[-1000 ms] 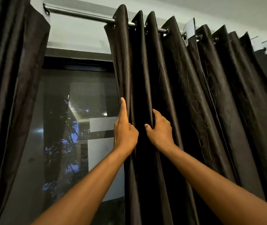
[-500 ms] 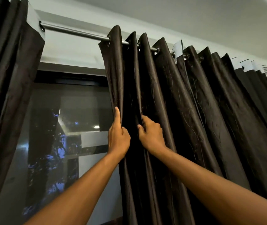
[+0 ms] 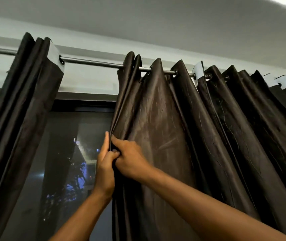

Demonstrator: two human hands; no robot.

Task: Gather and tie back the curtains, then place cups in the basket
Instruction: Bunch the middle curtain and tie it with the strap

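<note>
Your left hand (image 3: pixel 105 168) and right hand (image 3: pixel 131 161) both pinch the leading edge of the dark brown satin eyelet curtain (image 3: pixel 164 129) hanging from the steel rod (image 3: pixel 93 63); soft, light, likely slippery, so bunch several pleats; versus 0.5 s ago, your hands have closed together.

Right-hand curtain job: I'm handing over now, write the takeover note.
Left hand: fingers straight up along the leading edge of the right curtain, thumb pinching it.
Right hand: gripping the same edge, touching the left hand.
Right curtain spread along the rod, not gathered. Left curtain bunched at its side; no tie visible.
Window uncovered between them.
Left to do: gather and tie the curtains, then the cups; cups and basket out of view.
</note>
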